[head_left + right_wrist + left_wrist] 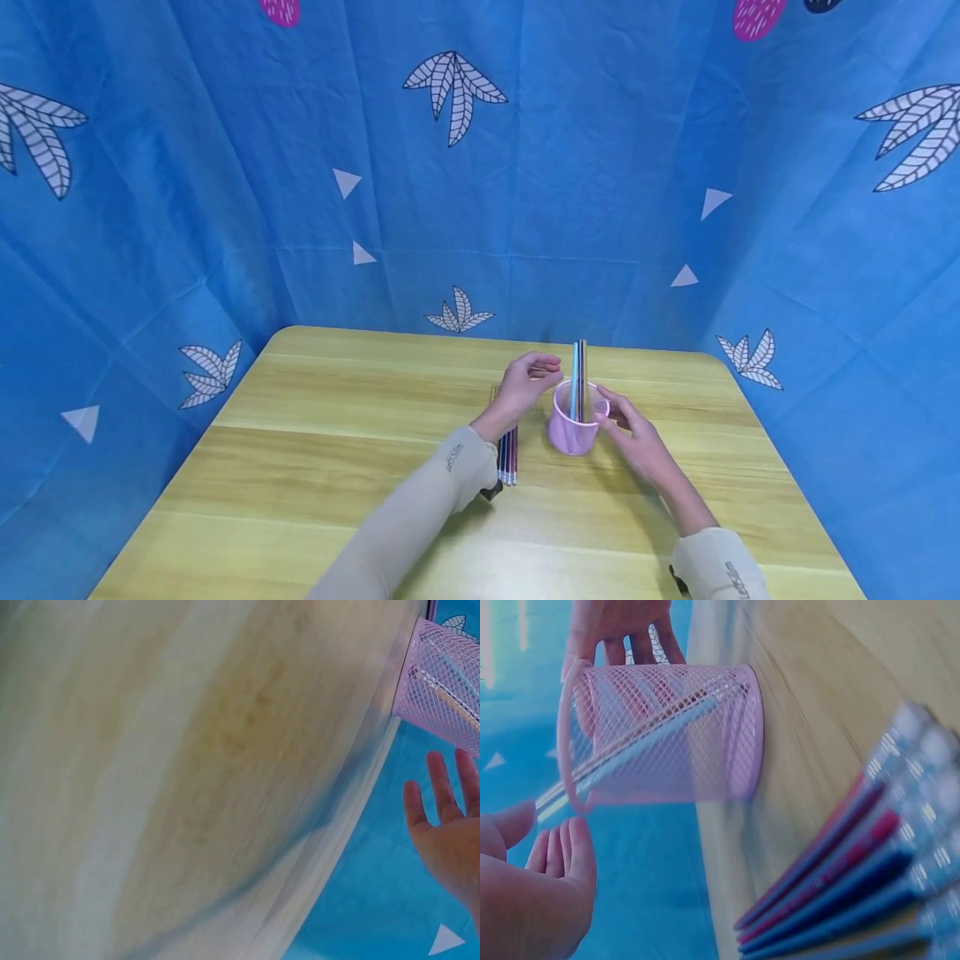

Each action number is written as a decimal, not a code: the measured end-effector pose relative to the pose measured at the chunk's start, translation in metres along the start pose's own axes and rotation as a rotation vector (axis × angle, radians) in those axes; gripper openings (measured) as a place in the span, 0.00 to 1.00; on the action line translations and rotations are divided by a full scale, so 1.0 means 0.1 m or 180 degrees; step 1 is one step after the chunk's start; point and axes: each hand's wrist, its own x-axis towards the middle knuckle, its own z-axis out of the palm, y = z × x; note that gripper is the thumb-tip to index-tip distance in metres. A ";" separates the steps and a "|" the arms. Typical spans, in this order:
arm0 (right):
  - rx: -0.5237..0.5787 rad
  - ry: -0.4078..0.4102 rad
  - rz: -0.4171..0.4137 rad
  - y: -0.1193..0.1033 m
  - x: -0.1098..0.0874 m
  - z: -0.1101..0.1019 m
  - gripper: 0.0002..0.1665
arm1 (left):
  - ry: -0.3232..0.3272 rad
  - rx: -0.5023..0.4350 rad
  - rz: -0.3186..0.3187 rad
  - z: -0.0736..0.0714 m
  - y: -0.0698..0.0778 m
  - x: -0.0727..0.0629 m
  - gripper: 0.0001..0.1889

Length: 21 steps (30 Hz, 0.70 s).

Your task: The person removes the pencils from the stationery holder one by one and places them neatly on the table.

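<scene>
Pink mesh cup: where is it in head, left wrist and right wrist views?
Head: pink mesh cup right of centre on the table, between both hands.
Left wrist: fills upper centre, lying sideways in frame.
Right wrist: top right corner, partly cut off.
Shared landmark: the wooden table edge against blue cloth.

head: high, looking down-forward | 2 wrist views: close, sideways | shared: pink mesh cup [573, 427]

You see a pink mesh cup [573, 429] on the yellow wood-grain table [315, 450], backed by a blue cloth [225, 208] printed with white leaves and triangles.
</scene>
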 end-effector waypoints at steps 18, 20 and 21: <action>-0.0010 -0.0011 -0.0004 0.03 -0.01 -0.01 0.34 | 0.0192 -0.0080 -0.0319 0.36 0.02 0.11 0.15; -0.0008 -0.0008 -0.0014 0.04 -0.01 -0.01 0.34 | 0.0248 -0.0036 -0.0344 0.39 0.02 0.11 0.14; -0.0015 -0.0006 -0.0014 0.05 -0.01 -0.01 0.34 | 0.0267 -0.0015 -0.0347 0.40 0.02 0.11 0.14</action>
